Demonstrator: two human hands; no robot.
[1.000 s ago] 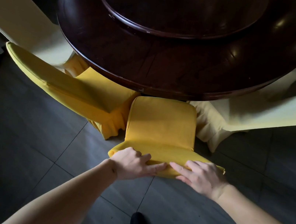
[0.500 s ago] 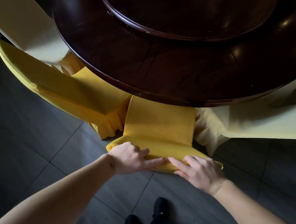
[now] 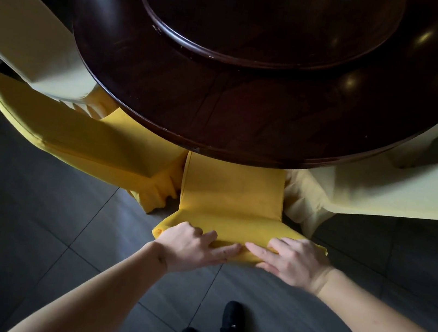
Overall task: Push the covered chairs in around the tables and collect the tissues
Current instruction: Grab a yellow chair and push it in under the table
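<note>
Our left hand [image 3: 188, 242] and right hand [image 3: 293, 259] grip the yellow chair [image 3: 232, 193], partly under the table [image 3: 248, 118]; no tissues seen.

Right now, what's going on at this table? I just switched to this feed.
A person stands at a dark round table with both hands on the top of a yellow-covered chair's backrest. The left hand and right hand grip the top edge side by side. The seat's front is already under the table rim. Another yellow-covered chair sits angled on the left, and pale-covered chairs flank both sides. No tissues are in view.
</note>
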